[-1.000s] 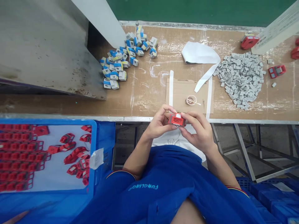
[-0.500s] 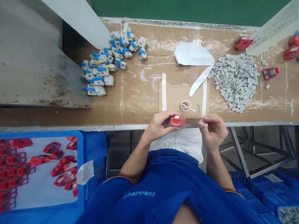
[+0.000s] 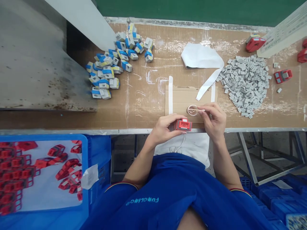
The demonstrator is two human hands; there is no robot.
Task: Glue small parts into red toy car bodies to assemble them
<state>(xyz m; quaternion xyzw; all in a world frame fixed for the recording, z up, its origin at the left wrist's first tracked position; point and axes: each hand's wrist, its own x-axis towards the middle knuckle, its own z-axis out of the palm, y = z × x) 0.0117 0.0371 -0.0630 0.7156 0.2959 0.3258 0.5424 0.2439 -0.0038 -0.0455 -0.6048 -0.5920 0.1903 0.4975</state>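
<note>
A: What's the left hand doing?
B: Closed around a red plastic part, just over the bench edge.
A: And the right hand?
B: Pinching a thin stick, its tip in a small round dish on a cardboard sheet

A heap of grey pieces is piled on the brown workbench, blue-and-white blocks are heaped to the left, and red frames are laid in a blue crate

One left hand, one right hand, one red housing, one dish, one stick
</note>
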